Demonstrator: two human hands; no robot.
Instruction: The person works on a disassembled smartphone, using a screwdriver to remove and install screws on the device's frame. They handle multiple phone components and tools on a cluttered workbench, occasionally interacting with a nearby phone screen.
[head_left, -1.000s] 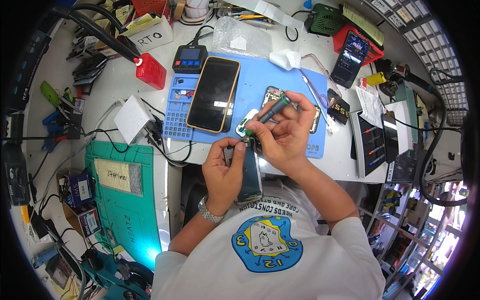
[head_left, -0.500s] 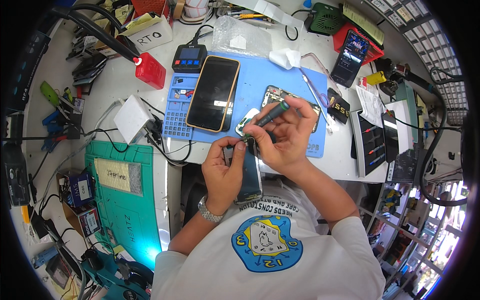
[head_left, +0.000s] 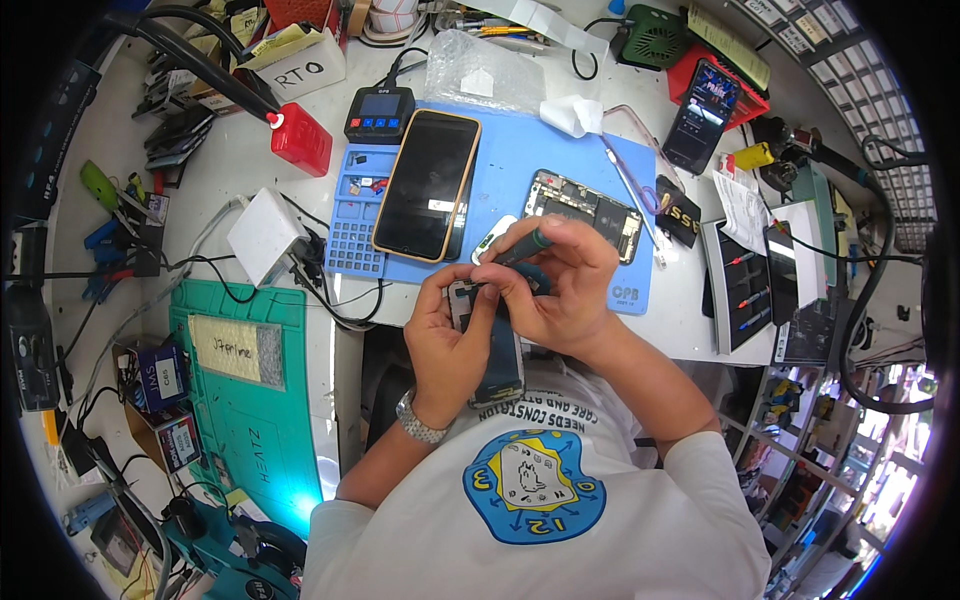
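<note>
Head view, one entry. Left hand [head_left: 448, 345]: fingers curled closed around a dark slim opened phone [head_left: 497, 352], held upright above the near table edge, close to the person's chest; its lower half shows past the palm, its upper end is hidden behind both hands. Right hand [head_left: 560, 285]: fingers pinched shut on a dark-handled small screwdriver [head_left: 522, 246], tip directed down at the top of the held phone; the contact point is covered by fingertips and cannot be made out. Silver metal wristwatch [head_left: 421, 421] on the left wrist. Just beyond the hands, blue rubber work mat [head_left: 520, 165] on the white table, bearing a black-screened phone in an orange case [head_left: 427, 185] at left, and a bare phone chassis with exposed circuitry [head_left: 588, 208] at right, partly blocked by the right hand. Blue compartment tray [head_left: 352, 218] at the mat's left edge; contents too small to identify. Red small box [head_left: 301, 139] far left. Green cutting mat [head_left: 247, 390] near left, its near end lost in glare. Right rim items distorted, unclear.
</note>
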